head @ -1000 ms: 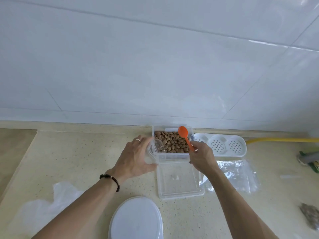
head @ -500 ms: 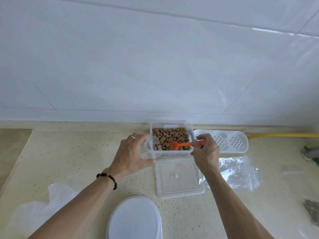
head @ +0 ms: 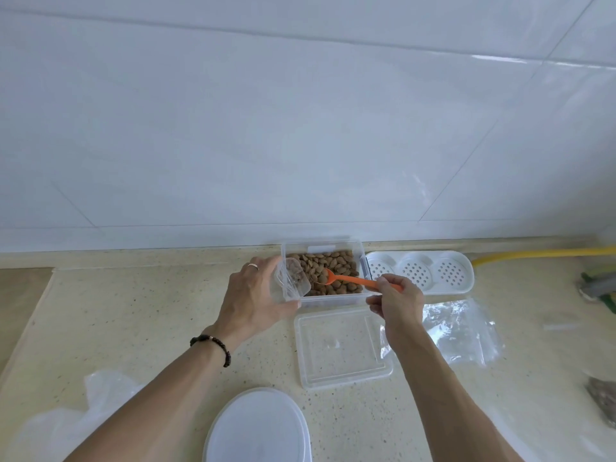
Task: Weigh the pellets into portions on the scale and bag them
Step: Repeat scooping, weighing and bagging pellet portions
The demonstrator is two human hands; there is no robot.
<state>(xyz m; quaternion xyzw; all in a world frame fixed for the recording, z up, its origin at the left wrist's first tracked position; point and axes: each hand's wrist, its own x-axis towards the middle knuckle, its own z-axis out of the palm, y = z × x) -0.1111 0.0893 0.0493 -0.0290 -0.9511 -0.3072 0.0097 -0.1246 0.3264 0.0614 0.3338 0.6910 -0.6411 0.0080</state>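
Pellets [head: 333, 271] sit in a clear rectangular tub [head: 363, 261] at the back of the counter [head: 133, 311], w/ a few more already in the small clear cup [head: 292, 283]. Left hand [head: 253, 301] has its fingers curled round that cup, holding it tilted against the tub's left wall. Right hand [head: 395, 300] pinches the handle end of the orange spoon [head: 350, 279]; the bowl is down among the pellets, apparently loaded, tho hard to be sure. Risks, as I judge them: spoon is shallow, so a quick lift or tilt on the way to the cup could roll pellets onto the counter; cup is thin and held at an angle, so a squeeze or more tilt could tip out what's inside; pushing the spoon sideways could shove the tub, since nothing steadies it but the cup hand beside it. Count: 1 tub, 1 flat clear lid [head: 343, 348] just in front of it, 1 cup, 1 spoon, 1 white 3-well perforated tray [head: 466, 288] right of the tub, 1 white oval lid [head: 260, 428] nearest, clear bags [head: 460, 331] at right (number unclear), 1 crumpled plastic sheet [head: 66, 421] at left. No scale that I can make out.
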